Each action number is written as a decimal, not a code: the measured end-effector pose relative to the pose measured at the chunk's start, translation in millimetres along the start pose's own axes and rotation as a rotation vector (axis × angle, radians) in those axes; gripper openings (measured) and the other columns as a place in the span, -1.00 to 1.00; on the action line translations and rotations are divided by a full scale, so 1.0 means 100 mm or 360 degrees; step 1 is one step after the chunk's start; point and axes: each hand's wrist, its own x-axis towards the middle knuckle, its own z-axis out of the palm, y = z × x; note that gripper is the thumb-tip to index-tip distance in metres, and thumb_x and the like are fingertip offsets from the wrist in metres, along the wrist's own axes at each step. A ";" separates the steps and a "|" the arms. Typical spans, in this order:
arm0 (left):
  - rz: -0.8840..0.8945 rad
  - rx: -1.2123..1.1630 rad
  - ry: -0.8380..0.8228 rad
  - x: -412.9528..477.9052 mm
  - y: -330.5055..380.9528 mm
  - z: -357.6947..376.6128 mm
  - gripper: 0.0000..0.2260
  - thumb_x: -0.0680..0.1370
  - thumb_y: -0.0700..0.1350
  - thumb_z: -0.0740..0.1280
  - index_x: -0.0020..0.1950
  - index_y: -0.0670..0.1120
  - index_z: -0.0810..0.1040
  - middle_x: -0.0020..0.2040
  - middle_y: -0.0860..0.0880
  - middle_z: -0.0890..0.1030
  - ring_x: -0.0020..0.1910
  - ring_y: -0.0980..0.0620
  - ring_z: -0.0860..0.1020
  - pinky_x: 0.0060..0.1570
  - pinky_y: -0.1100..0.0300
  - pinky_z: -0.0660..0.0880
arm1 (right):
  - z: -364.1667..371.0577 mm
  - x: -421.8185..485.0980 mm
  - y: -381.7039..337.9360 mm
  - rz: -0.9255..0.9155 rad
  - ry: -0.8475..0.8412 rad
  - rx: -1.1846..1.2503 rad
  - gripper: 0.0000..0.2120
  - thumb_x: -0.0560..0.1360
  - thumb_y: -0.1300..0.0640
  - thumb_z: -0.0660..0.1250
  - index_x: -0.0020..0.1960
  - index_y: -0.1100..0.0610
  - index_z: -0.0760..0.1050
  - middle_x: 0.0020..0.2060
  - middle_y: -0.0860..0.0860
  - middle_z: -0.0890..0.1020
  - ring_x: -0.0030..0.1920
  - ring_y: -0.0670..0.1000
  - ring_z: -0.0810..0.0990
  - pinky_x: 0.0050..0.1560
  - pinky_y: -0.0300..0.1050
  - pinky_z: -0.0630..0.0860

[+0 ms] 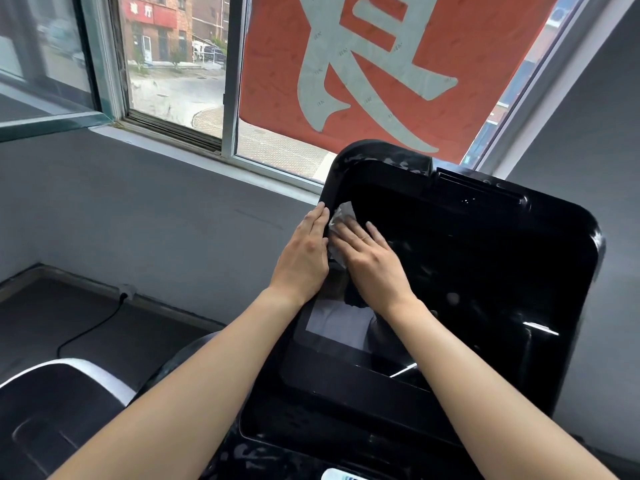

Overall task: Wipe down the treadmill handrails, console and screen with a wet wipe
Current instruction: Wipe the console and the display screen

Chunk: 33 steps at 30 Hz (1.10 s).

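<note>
Both forearms (214, 393) extended to the treadmill console (519, 237). Left hand (304, 252) lay against the console's left edge, fingers straight and together. Right hand (369, 252) pressed the wet wipe (343, 213) flat onto the screen (433, 237) near its upper left corner, fingers straight, slightly apart.

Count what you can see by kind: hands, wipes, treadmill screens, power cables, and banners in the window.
Hands: 2, left hand and right hand
Wet wipe: 1
Treadmill screen: 1
Power cable: 1
Red banner: 1
Total: 6
</note>
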 end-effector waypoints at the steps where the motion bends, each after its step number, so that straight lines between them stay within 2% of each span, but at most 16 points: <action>1: -0.0001 0.0000 -0.0007 0.00 0.00 0.00 -0.52 0.69 -0.26 0.19 0.63 -0.17 0.24 0.65 -0.03 0.21 0.60 0.04 0.21 0.54 0.23 0.19 | -0.04 0.01 0.05 0.0025 0.0017 -0.0016 -0.56 0.63 0.24 0.29 0.50 0.14 0.44 0.53 0.07 0.41 0.60 0.08 0.25 0.59 0.14 0.17; 4: -0.0002 -0.0008 -0.0012 0.01 0.01 0.00 -0.52 0.69 -0.29 0.18 0.63 -0.19 0.24 0.65 -0.04 0.21 0.60 0.02 0.22 0.56 0.20 0.19 | -0.13 0.01 0.18 0.0469 0.0187 0.0032 -0.66 0.68 0.15 0.20 0.41 0.15 0.54 0.49 0.09 0.47 0.56 0.10 0.32 0.58 0.16 0.20; 6: -0.0011 -0.0009 -0.0008 0.01 0.01 0.01 -0.52 0.69 -0.29 0.18 0.63 -0.19 0.25 0.64 -0.05 0.21 0.60 0.02 0.22 0.56 0.17 0.21 | -0.11 0.03 0.15 0.0747 0.0285 0.0097 -0.62 0.70 0.10 0.11 0.41 0.17 0.54 0.49 0.12 0.46 0.56 0.13 0.33 0.58 0.17 0.21; 7: -0.0019 -0.0009 -0.0004 0.01 0.01 0.02 -0.52 0.69 -0.29 0.18 0.63 -0.19 0.24 0.65 -0.04 0.21 0.61 0.02 0.22 0.56 0.16 0.21 | -0.09 0.05 0.09 0.0792 0.0302 0.0124 -0.59 0.70 0.09 0.08 0.42 0.19 0.52 0.49 0.14 0.45 0.56 0.15 0.33 0.58 0.17 0.21; 9: -0.0027 -0.0014 0.0003 0.01 0.01 0.03 -0.52 0.69 -0.28 0.17 0.63 -0.18 0.24 0.65 -0.04 0.21 0.61 0.02 0.22 0.56 0.15 0.22 | -0.02 0.05 -0.02 0.0694 0.0263 0.0158 -0.60 0.72 0.10 0.10 0.45 0.24 0.49 0.49 0.17 0.44 0.57 0.17 0.31 0.57 0.17 0.23; 11: -0.0025 -0.0015 0.0008 0.02 0.01 0.04 -0.52 0.69 -0.28 0.18 0.63 -0.18 0.24 0.65 -0.05 0.21 0.61 0.01 0.22 0.56 0.13 0.23 | 0.05 0.01 -0.10 0.0420 0.0146 0.0168 -0.64 0.69 0.20 0.19 0.46 0.25 0.47 0.51 0.17 0.42 0.58 0.17 0.27 0.57 0.16 0.24; 13: -0.0030 -0.0011 0.0017 0.01 0.01 0.03 -0.51 0.68 -0.29 0.19 0.63 -0.18 0.25 0.64 -0.04 0.22 0.60 0.02 0.23 0.55 0.16 0.24 | 0.07 -0.05 -0.12 0.0181 0.0055 0.0133 -0.58 0.63 0.31 0.28 0.49 0.24 0.44 0.54 0.15 0.37 0.60 0.13 0.23 0.58 0.12 0.23; 15: -0.0030 -0.0007 0.0019 0.01 0.01 0.03 -0.51 0.68 -0.29 0.19 0.63 -0.18 0.25 0.64 -0.04 0.22 0.60 0.03 0.24 0.54 0.17 0.24 | 0.04 -0.08 -0.06 0.0087 0.0016 0.0046 -0.54 0.63 0.30 0.29 0.52 0.19 0.41 0.56 0.11 0.35 0.61 0.09 0.21 0.60 0.10 0.18; 17: -0.0021 -0.0002 0.0010 0.01 0.00 0.04 -0.52 0.69 -0.28 0.18 0.63 -0.18 0.25 0.65 -0.04 0.21 0.60 0.02 0.23 0.55 0.16 0.23 | -0.03 -0.07 0.04 0.0170 0.0045 -0.0040 -0.59 0.67 0.22 0.22 0.51 0.15 0.44 0.54 0.08 0.39 0.60 0.09 0.24 0.59 0.13 0.18; 20: -0.0020 -0.0005 0.0005 0.01 0.00 0.04 -0.51 0.69 -0.29 0.17 0.64 -0.17 0.22 0.65 -0.03 0.19 0.61 0.03 0.21 0.56 0.17 0.22 | -0.12 -0.08 0.10 0.0631 0.0195 -0.0018 -0.55 0.72 0.05 0.00 0.50 0.15 0.45 0.52 0.09 0.42 0.58 0.12 0.29 0.59 0.18 0.17; 23: -0.0022 0.0011 0.0020 0.01 0.01 0.07 -0.50 0.69 -0.31 0.17 0.64 -0.18 0.21 0.65 -0.04 0.19 0.61 0.02 0.20 0.56 0.18 0.21 | -0.07 -0.08 0.00 0.0835 0.0260 0.0012 -0.55 0.73 0.09 0.01 0.56 0.16 0.36 0.55 0.10 0.37 0.60 0.15 0.24 0.61 0.15 0.12; 25: -0.0041 0.0018 0.0033 0.00 0.01 0.10 -0.48 0.67 -0.33 0.16 0.64 -0.17 0.21 0.66 -0.04 0.18 0.61 0.02 0.20 0.55 0.21 0.20 | -0.01 -0.08 -0.11 0.0712 0.0187 0.0056 -0.56 0.71 0.17 0.10 0.58 0.15 0.33 0.57 0.08 0.33 0.62 0.15 0.18 0.62 0.15 0.11; 29: -0.0054 0.0054 0.0030 -0.02 0.03 0.11 -0.44 0.65 -0.36 0.16 0.65 -0.17 0.17 0.67 -0.06 0.15 0.63 0.01 0.17 0.56 0.18 0.21 | 0.07 -0.16 -0.23 0.0202 -0.0045 0.0060 -0.51 0.64 0.24 0.24 0.56 0.14 0.36 0.58 0.04 0.33 0.63 0.09 0.13 0.62 0.12 0.09; 33: -0.0068 0.0100 0.0011 -0.05 0.06 0.12 -0.37 0.61 -0.41 0.13 0.67 -0.15 0.09 0.69 -0.04 0.08 0.66 0.04 0.07 0.57 0.18 0.17 | 0.00 -0.23 -0.04 0.0142 -0.0063 -0.0020 -0.48 0.61 0.25 0.30 0.56 0.08 0.37 0.58 0.00 0.32 0.64 0.04 0.13 0.61 0.15 0.11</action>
